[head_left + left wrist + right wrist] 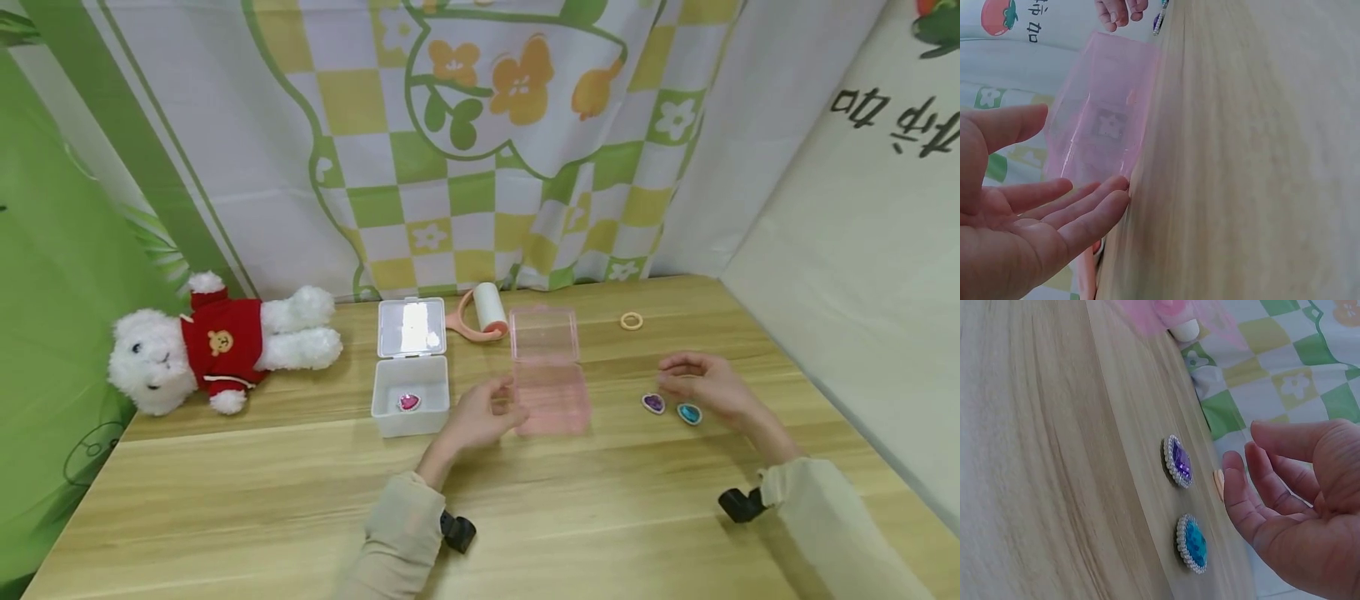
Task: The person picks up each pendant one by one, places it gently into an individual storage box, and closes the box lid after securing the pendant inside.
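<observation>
"Two bare hands over the table [562, 517]. Grip?"

"Left hand [483, 414]: thumb and fingers spread, wide gap, nothing between them. Fingertips right at the left side of the pink box [551, 400]. Contact or not, can't tell."

"Right hand [708, 387]?"

"Just above the gems. Fingers loosely bent, narrow gap to the thumb, nothing held."

"Gem positions?"

"Purple gem [653, 403] and blue gem [689, 414], both on the wood, near each other, right of the pink box and apart from it. Blue one is further right, slightly nearer the person."

"Box state?"

"Pink box: see-through, lid folded back. White box [412, 423] to its left, lid back too, one pink gem [408, 402] inside."

"Rest?"

"Roller [490, 308] at the back, between the two lids. Ring [623, 322] beyond the purple gem. Plush toy [225, 337] in a red top, lying far left."
</observation>
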`<state>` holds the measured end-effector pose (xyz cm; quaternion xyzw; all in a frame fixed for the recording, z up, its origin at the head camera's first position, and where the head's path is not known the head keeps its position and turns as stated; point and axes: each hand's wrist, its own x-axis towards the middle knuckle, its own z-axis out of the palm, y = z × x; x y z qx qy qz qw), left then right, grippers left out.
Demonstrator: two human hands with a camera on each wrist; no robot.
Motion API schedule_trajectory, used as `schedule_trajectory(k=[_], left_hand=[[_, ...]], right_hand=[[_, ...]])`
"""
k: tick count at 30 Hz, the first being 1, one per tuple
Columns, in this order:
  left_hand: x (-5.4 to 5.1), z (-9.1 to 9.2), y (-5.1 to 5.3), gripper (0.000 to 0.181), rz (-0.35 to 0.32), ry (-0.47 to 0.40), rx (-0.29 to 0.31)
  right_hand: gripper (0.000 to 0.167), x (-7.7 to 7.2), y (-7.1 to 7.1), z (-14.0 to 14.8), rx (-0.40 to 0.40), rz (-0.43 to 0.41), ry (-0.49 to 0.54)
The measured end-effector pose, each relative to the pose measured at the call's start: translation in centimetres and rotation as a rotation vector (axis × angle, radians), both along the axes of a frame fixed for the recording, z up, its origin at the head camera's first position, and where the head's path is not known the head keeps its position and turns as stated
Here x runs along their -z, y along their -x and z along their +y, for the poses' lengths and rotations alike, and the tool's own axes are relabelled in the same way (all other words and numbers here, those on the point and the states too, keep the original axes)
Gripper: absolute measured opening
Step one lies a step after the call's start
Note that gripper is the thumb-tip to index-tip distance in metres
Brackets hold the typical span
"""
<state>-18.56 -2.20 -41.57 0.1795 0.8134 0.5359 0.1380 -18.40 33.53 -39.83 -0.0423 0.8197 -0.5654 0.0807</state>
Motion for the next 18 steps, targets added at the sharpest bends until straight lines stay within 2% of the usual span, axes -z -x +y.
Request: schedule_trajectory(k=[8, 18], left_hand=[[0.5, -0.1, 0.1, 0.061, 0.006, -0.005, -0.006], [0.3, 0.6, 0.0, 0.068, -0.025, -0.025, -0.02]], right_hand=[[0.045, 0.5, 0.4, 0.5, -0.018, -0.035, -0.115], [0.043, 0.8, 0.8, 1.2, -0.065, 0.0, -0.166]])
